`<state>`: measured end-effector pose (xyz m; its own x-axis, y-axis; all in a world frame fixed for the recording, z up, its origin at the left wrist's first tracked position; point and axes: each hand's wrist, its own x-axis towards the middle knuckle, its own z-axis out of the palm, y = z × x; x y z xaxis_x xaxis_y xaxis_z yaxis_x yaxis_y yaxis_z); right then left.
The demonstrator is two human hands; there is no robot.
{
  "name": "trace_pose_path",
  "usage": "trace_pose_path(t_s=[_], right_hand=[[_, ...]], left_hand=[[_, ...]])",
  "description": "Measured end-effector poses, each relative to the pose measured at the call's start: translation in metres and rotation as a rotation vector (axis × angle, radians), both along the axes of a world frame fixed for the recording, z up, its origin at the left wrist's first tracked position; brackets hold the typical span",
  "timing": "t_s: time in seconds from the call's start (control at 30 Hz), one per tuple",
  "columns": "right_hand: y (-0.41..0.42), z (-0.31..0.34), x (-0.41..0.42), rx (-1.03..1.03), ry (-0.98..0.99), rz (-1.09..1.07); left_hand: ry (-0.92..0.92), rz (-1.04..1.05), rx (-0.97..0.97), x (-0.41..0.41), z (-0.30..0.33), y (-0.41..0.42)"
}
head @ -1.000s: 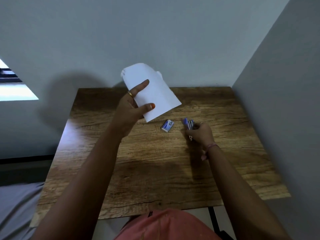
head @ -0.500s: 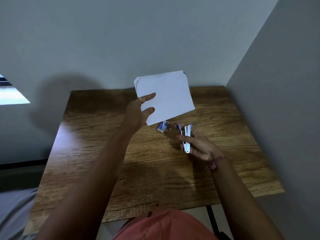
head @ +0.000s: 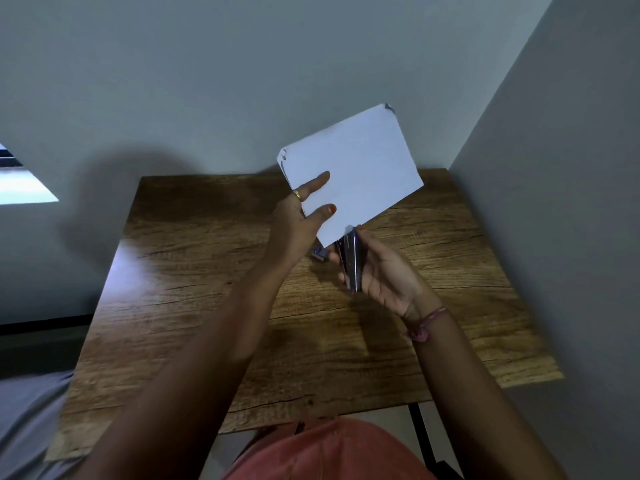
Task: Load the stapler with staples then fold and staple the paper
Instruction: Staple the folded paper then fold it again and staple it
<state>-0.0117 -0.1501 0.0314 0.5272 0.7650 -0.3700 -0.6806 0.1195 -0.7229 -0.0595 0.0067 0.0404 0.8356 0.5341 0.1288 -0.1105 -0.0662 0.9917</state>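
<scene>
The left hand (head: 298, 223) pinches the folded paper (head: 356, 174), holding it up above the far side of the bench (head: 194, 306). The right hand (head: 384, 275) grips the stapler (head: 351, 261), its tip at the paper's near edge. A small staple box (head: 320, 253) lies on the bench just left of the stapler.

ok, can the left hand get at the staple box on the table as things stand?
Probably not: the left hand is shut on the folded paper, held up above the staple box. It would have to free the paper first.
</scene>
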Motion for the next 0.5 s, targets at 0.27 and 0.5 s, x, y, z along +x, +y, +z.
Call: trace_pose_path(t_s=[0.27,0.5], right_hand=[[-0.003,0.006,0.001,-0.022,-0.089,-0.062],[-0.005,0.007,0.000,0.056,-0.002,-0.045]], left_hand=[[-0.052,-0.091,0.002,0.004,0.005,-0.011],[-0.053,-0.151,-0.020,0.007,0.007,-0.014]])
